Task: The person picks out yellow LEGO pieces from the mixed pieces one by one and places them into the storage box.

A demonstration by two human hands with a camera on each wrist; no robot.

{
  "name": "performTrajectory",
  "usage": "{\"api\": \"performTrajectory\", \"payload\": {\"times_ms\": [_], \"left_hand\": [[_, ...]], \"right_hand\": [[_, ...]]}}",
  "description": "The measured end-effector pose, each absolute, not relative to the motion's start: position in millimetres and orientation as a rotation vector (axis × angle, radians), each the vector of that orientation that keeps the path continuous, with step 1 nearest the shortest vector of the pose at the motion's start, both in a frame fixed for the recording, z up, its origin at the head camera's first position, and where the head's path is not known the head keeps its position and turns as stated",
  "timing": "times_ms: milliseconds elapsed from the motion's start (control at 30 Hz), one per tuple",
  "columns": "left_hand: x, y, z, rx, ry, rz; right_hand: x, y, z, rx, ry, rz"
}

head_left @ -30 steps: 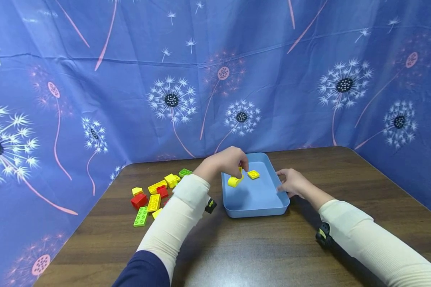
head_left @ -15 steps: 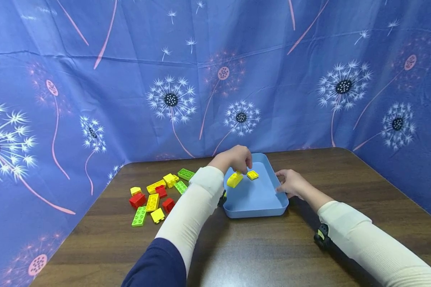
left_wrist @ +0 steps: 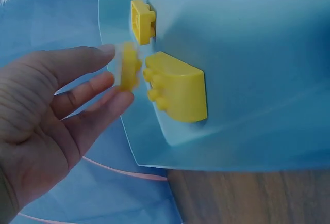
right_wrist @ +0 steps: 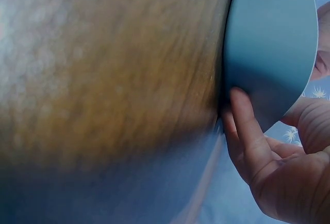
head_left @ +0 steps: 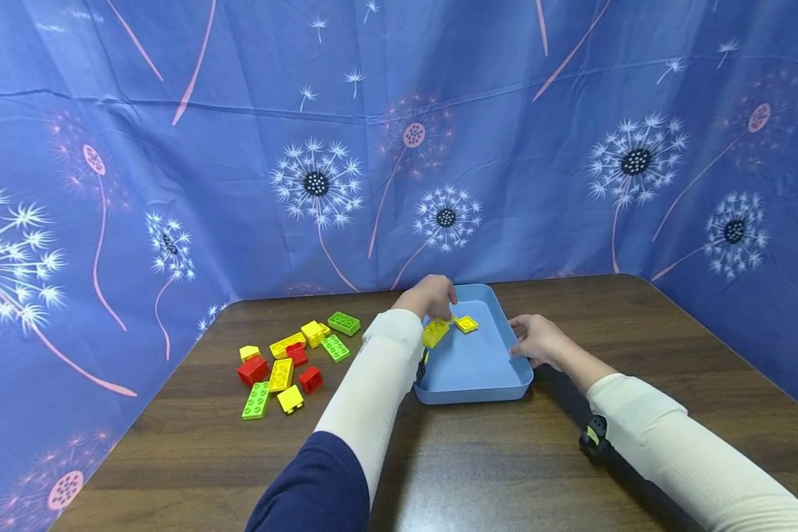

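In the left wrist view, a small blurred yellow brick (left_wrist: 130,66) hangs right at the fingertips of my left hand (left_wrist: 67,87), whose fingers stand loosely apart around it. Just beyond it, a curved yellow brick (left_wrist: 180,87) lies in the blue tray (head_left: 472,377), its studs facing the hand. Close by lies a small square yellow brick (head_left: 466,324). My right hand (head_left: 541,340) grips the tray's right wall; its fingers (right_wrist: 242,115) lie against the outside, and the thumb reaches behind the rim.
Left of the tray, several loose bricks are spread on the wooden table (head_left: 193,458): red (head_left: 253,371), yellow (head_left: 281,375) and green (head_left: 256,400). A blue dandelion-patterned cloth (head_left: 372,74) hangs behind the table.
My left hand has moved a little down and left over the tray. The curved yellow brick has turned, and its studs now show. The right hand has stayed at the tray wall.
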State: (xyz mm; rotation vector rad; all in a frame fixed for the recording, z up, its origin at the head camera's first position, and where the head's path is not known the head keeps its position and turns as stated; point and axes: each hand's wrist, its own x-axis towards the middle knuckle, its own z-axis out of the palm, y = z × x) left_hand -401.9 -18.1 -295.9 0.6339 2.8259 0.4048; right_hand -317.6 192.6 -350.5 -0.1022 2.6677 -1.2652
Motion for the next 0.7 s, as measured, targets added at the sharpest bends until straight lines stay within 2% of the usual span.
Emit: {"api": "performTrajectory", "payload": {"times_ms": [367,700], "left_hand": [[-409.6,-23.3,-294.6,0.508,2.774,0.501],[-397.3,-29.2,-288.6,0.581,2.752,0.531]], "right_hand": [[-319.0,194.5,-350.2,-0.075,2.683,-1.234],[-318.4,193.7,-352.5,-0.071,2.672,-1.250]]}}
